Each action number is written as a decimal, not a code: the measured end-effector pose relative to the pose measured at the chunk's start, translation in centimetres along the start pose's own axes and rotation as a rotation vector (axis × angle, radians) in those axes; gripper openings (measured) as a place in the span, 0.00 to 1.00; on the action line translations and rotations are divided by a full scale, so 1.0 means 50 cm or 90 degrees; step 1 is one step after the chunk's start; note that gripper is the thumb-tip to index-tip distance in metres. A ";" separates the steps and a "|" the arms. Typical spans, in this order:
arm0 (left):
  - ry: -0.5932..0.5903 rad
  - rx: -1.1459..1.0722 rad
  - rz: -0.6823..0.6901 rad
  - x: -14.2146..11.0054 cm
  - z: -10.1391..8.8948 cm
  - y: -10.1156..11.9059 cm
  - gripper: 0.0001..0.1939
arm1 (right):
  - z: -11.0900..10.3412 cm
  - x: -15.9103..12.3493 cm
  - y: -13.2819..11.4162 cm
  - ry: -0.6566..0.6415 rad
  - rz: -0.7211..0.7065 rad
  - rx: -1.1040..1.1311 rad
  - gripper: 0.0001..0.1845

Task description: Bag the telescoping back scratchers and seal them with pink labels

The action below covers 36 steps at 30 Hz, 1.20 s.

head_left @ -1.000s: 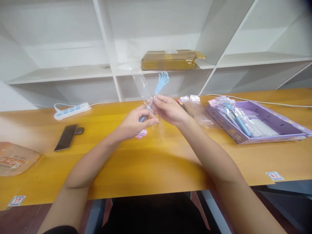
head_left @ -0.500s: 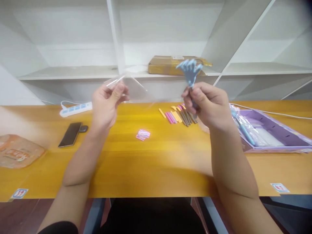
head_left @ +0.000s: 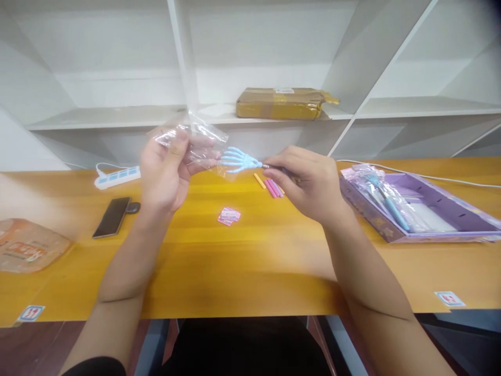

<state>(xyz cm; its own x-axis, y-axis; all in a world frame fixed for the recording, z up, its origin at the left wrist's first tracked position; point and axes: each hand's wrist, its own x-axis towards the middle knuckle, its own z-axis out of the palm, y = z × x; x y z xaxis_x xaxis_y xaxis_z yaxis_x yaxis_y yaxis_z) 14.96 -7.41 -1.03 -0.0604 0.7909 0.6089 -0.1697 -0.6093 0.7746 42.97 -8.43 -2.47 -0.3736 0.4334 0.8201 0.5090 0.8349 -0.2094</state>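
A light-blue, hand-shaped scratcher points left, its tips by a clear, crumpled bag.

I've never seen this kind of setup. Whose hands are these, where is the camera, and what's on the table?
There is no machine here: these are a person's own bare hands, filmed by a camera worn on the head, looking forward and down. The left hand holds a clear plastic bag. The right hand grips a blue hand-shaped tool, whose tips meet the bag's edge; whether they are inside is unclear. On the table lie pink cards, coloured sticks, a phone, a power strip and a purple box holding a wrapped blue tool.
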 end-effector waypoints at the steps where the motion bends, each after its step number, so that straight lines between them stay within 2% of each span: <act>1: 0.000 -0.006 -0.003 0.000 0.001 0.000 0.20 | 0.001 -0.001 0.002 0.022 -0.005 -0.015 0.11; 6: -0.004 -0.025 -0.012 -0.003 0.005 -0.007 0.21 | 0.007 -0.004 0.005 0.086 -0.026 -0.034 0.08; 11: -0.011 -0.037 -0.020 -0.010 0.014 -0.012 0.23 | 0.010 -0.003 0.008 0.074 -0.017 -0.041 0.11; 17: -0.012 -0.039 -0.018 -0.014 0.021 -0.018 0.23 | 0.021 -0.002 0.004 0.057 -0.005 0.014 0.13; 21: -0.018 -0.041 -0.023 -0.020 0.031 -0.027 0.23 | 0.029 -0.004 -0.007 0.050 0.026 0.051 0.12; 25: -0.057 -0.047 -0.048 -0.029 0.045 -0.029 0.25 | 0.034 -0.006 -0.010 0.051 0.092 0.117 0.11; 30: -0.094 -0.040 -0.073 -0.031 0.051 -0.024 0.27 | 0.033 -0.006 -0.017 0.034 0.175 0.229 0.23; 36: -0.060 -0.034 -0.039 -0.021 0.038 -0.029 0.27 | 0.019 -0.003 -0.019 -0.008 0.190 0.211 0.29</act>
<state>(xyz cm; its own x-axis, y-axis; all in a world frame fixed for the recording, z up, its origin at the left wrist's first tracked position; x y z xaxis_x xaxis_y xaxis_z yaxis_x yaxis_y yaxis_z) 17.15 -7.47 -2.48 0.0449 0.8166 0.5755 -0.2218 -0.5536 0.8027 41.81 -8.95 -2.90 -0.2575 0.6747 0.6917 0.3212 0.7349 -0.5972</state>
